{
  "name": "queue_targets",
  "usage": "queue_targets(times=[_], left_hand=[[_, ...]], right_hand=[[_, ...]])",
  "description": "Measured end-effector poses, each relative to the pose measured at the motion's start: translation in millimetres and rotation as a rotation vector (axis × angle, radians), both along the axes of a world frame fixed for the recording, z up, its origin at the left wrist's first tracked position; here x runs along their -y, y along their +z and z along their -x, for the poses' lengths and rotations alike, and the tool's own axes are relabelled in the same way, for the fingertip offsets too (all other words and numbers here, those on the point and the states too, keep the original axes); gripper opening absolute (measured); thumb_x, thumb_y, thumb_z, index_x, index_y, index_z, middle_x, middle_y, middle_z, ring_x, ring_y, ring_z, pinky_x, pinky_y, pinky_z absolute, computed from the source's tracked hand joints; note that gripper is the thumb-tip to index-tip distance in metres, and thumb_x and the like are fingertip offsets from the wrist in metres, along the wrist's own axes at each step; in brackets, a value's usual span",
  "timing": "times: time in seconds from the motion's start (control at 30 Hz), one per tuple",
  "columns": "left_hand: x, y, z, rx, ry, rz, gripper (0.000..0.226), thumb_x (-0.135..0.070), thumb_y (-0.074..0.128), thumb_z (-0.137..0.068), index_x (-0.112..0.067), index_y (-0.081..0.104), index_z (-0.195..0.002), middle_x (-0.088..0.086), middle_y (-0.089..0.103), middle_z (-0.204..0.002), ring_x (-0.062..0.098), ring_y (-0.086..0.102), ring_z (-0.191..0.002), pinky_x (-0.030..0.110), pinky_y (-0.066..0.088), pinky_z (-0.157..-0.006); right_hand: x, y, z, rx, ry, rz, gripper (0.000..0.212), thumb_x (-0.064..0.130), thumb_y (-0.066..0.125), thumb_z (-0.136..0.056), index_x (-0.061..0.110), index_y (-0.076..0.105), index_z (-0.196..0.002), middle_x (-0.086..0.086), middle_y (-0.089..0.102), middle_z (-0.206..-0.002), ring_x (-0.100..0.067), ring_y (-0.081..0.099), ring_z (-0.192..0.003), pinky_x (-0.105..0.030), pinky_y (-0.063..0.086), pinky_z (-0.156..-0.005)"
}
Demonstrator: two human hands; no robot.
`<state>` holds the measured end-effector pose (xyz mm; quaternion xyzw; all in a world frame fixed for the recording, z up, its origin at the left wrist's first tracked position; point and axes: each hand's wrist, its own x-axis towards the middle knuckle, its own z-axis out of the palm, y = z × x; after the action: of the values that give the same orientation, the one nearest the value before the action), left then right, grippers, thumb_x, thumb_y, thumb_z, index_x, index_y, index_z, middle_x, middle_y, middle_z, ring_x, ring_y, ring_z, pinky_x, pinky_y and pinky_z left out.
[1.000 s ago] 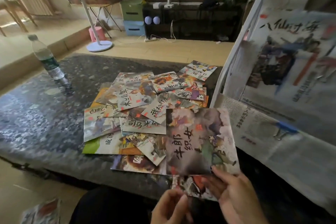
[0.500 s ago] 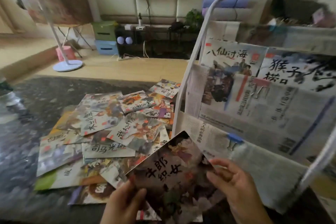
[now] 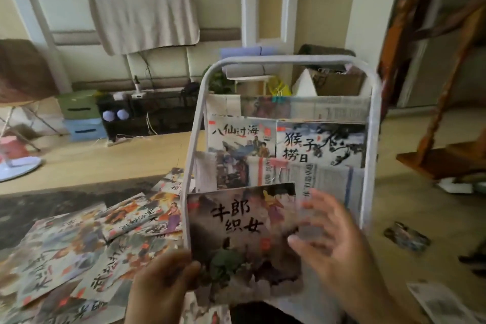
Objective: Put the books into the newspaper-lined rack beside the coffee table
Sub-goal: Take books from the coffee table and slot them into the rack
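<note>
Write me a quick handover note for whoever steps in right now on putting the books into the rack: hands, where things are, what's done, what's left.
Left hand pinches the held book at its lower left edge.
Right hand is open and blurred, at the book's right side.
The book is upright in front of the rack, low down, not yet in a pocket.
Done: two books stand in the upper newspaper-lined pocket.
Left: seat this book, then the pile on the coffee table.

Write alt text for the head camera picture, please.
A person's left hand holds a picture book upright before a white newspaper-lined rack; the blurred right hand is open beside it. More books lie scattered on the dark table.
</note>
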<state>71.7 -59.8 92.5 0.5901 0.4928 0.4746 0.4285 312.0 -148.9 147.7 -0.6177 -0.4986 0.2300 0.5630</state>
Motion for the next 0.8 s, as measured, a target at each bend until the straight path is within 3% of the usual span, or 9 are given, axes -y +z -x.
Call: queue_targets(times=[0.07,0.1,0.17,0.3,0.43,0.53,0.6,0.67,0.8], left_hand=[[-19.0,32.0,-18.9,0.0,0.0,-0.116,0.017,-0.002,0.079,-0.077,-0.018,0.075,-0.082,0.007,0.076,-0.075,0.027,0.074,-0.072,0.046,0.061,-0.074],[-29.5,49.4,-26.1,0.023,-0.001,-0.176,0.018,0.001,0.074,-0.081,-0.016,0.074,-0.084,0.006,0.076,-0.076,0.025,0.074,-0.072,0.044,0.061,-0.073],[-46.6,87.4,-37.9,0.016,-0.024,-0.325,0.022,0.0,0.067,-0.087,-0.021,0.071,-0.085,0.001,0.076,-0.078,0.017,0.073,-0.073,0.032,0.061,-0.068],[-86.2,151.2,-48.3,0.031,-0.025,-0.428,0.021,-0.006,0.063,-0.091,-0.027,0.066,-0.086,-0.01,0.074,-0.079,0.008,0.072,-0.073,0.019,0.058,-0.063],[-132.8,177.5,-55.4,-0.084,0.025,-0.47,0.022,-0.01,0.067,-0.09,-0.03,0.064,-0.082,-0.008,0.073,-0.073,0.012,0.073,-0.075,0.031,0.061,-0.072],[-163.2,181.7,-62.5,-0.344,0.081,-0.502,0.011,-0.02,0.07,-0.088,-0.028,0.065,-0.093,-0.008,0.073,-0.087,0.01,0.07,-0.085,0.041,0.057,-0.086],[-174.2,183.3,-67.7,-0.42,0.085,-0.535,0.037,-0.02,0.073,-0.086,-0.02,0.06,-0.121,-0.006,0.071,-0.1,0.009,0.066,-0.096,0.036,0.053,-0.093],[-180.0,185.0,-71.2,-0.434,0.07,-0.607,0.067,-0.018,0.076,-0.084,-0.02,0.041,-0.141,-0.004,0.067,-0.113,0.012,0.06,-0.109,0.036,0.048,-0.098],[-197.2,185.8,-73.6,-0.625,0.049,-0.76,0.104,-0.026,0.081,-0.077,-0.035,0.011,-0.153,0.002,0.038,-0.149,0.024,0.035,-0.138,0.05,0.032,-0.113]], right_hand=[[-15.0,44.0,-15.2,0.43,-0.018,-0.126,0.07,0.034,0.078,-0.076,0.043,0.04,-0.135,0.031,0.047,-0.131,0.01,0.048,-0.116,-0.013,0.041,-0.094],[-26.2,64.3,-20.9,0.607,-0.05,-0.179,0.076,0.038,0.077,-0.077,0.039,0.036,-0.141,0.025,0.046,-0.134,0.006,0.045,-0.119,-0.015,0.037,-0.098],[-53.7,102.4,-29.3,0.775,-0.123,-0.296,0.079,0.038,0.079,-0.076,0.027,0.038,-0.142,0.009,0.052,-0.128,-0.006,0.048,-0.113,-0.021,0.04,-0.094],[-110.3,170.2,-37.7,0.732,-0.083,-0.442,0.075,0.024,0.081,-0.075,0.023,0.037,-0.136,0.005,0.052,-0.115,-0.007,0.058,-0.08,-0.019,0.052,-0.074],[-154.9,193.8,-40.7,0.858,-0.09,-0.449,0.077,0.014,0.078,-0.078,0.021,0.039,-0.144,-0.008,0.055,-0.127,-0.02,0.056,-0.111,-0.038,0.048,-0.099],[-171.6,181.1,-39.8,0.886,-0.12,-0.452,0.068,0.011,0.076,-0.079,0.017,0.045,-0.14,-0.009,0.054,-0.129,-0.024,0.053,-0.118,-0.038,0.046,-0.102],[-179.9,165.1,-40.9,0.916,-0.141,-0.463,0.066,0.009,0.074,-0.08,0.016,0.046,-0.14,-0.008,0.055,-0.127,-0.024,0.056,-0.115,-0.036,0.048,-0.099],[-186.3,149.0,-44.0,0.943,-0.16,-0.485,0.065,0.007,0.073,-0.081,0.015,0.046,-0.139,-0.008,0.056,-0.123,-0.025,0.059,-0.108,-0.036,0.052,-0.092],[-193.5,129.4,-48.9,0.999,-0.2,-0.522,0.062,0.009,0.073,-0.083,0.014,0.046,-0.138,-0.01,0.056,-0.123,-0.03,0.064,-0.098,-0.044,0.059,-0.078]])
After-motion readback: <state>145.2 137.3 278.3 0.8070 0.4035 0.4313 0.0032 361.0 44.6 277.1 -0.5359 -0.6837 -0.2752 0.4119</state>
